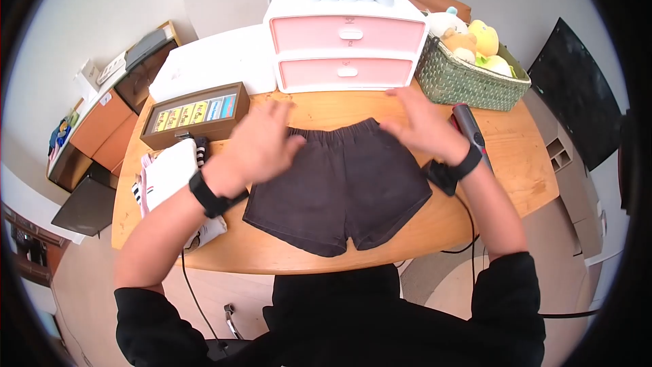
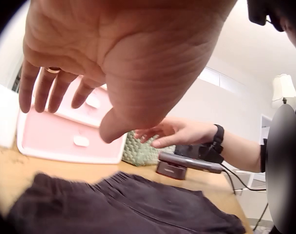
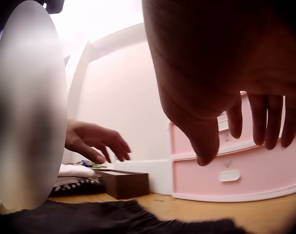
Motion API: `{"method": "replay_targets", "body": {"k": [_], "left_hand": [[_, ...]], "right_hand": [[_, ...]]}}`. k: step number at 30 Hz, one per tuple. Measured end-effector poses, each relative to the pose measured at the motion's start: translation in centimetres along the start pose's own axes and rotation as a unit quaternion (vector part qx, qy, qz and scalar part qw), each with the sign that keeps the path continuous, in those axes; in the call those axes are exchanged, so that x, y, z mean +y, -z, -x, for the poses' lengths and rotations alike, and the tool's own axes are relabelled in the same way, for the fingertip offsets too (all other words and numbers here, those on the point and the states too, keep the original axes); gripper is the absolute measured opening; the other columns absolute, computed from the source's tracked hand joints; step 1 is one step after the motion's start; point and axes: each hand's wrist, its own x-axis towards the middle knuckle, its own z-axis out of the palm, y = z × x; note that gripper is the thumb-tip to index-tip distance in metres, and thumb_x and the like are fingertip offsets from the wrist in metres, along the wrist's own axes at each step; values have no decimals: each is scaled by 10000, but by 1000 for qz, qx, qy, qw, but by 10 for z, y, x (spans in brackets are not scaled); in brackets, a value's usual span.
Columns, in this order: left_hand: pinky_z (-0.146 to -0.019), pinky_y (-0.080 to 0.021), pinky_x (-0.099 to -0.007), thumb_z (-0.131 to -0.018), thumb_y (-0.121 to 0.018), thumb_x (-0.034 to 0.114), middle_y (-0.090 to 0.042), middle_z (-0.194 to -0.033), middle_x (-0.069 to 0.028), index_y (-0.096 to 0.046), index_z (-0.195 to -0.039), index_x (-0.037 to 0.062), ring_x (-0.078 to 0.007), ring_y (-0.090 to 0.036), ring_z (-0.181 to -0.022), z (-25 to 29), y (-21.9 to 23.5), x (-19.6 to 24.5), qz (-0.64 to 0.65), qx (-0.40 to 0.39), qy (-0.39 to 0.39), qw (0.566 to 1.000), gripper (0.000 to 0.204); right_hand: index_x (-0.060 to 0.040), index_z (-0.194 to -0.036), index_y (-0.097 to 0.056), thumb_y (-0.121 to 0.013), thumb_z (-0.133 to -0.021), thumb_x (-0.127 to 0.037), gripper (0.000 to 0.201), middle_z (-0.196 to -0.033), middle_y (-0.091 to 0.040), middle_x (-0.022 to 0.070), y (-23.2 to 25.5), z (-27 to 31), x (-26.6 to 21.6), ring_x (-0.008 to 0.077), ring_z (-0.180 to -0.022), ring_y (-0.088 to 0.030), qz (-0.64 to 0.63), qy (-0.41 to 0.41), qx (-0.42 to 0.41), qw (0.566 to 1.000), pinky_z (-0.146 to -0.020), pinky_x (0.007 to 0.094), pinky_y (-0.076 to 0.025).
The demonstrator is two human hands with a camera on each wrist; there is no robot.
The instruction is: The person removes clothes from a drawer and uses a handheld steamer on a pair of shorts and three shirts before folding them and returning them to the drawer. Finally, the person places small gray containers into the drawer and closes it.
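Dark shorts (image 1: 333, 190) lie spread flat on the wooden table, their elastic waistband toward the drawer unit and the leg openings toward the person. My left hand (image 1: 261, 141) hovers over the upper left of the shorts, fingers extended and holding nothing. On the other side my right hand (image 1: 428, 129) is raised near the right end of the waistband, its fingers straight and apart. In the left wrist view the left palm (image 2: 123, 53) hangs above the shorts (image 2: 118, 204). The right wrist view shows the right hand (image 3: 226, 68) likewise above the fabric.
A white unit with pink drawers (image 1: 346, 37) stands at the back. Beside it is a green woven basket (image 1: 468, 81) of plush toys. A brown box (image 1: 197, 117) and folded clothes (image 1: 170, 177) lie left; a dark grey handheld device (image 1: 468, 126) and cables lie right.
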Motion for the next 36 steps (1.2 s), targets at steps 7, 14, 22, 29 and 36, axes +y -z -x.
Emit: {"method": "replay_targets", "body": {"k": [7,14,22,29,36], "left_hand": [[-1236,-198,-689,-967,-290,855,-107,-1721,-329,-119,-1701,61,-479,-76,-1613,63,-81,42,-164,-263,9,951,1095],[-1225,-154,-720,-771,-432,1000,-61,-1726,-336,-73,-1714,117,-509,-8,-1608,49,-76,23,-138,-289,13,947,1340],[-1225,-206,-703,-607,-741,908,-40,-1709,-370,-65,-1705,93,-564,-43,-1586,72,-49,36,-134,-339,25,931,1525],[-1244,-230,-649,-692,-735,846,-243,-1669,-333,-310,-1644,45,-507,-203,-1574,94,-49,64,-62,-190,-13,980,1315],[-1217,-236,-678,-822,-690,753,-324,-1659,-267,-434,-1588,54,-467,-260,-1555,114,-101,156,22,-112,-98,989,1068]], "right_hand": [[-42,-1652,-292,-507,-1013,-677,926,-1690,-167,359,-77,72,-37,482,-1597,-138,73,29,-228,970,-1275,611,-123],[-91,-1684,-235,-488,-979,-760,1005,-1706,-122,353,-70,79,-23,460,-1617,-77,86,-22,-236,968,-1283,605,-72],[-30,-1662,-261,-575,-942,-750,1066,-1690,-171,360,-45,111,-32,474,-1600,-140,101,-39,-248,963,-1292,557,-147],[-21,-1421,-578,-762,-933,-365,625,-1466,-537,278,14,108,-33,422,-1418,-483,67,-78,-108,989,-1188,484,-378],[145,-1173,-589,-856,-832,-406,701,-1088,-684,315,80,87,72,385,-995,-714,64,-376,-42,923,-860,442,-564]]}}
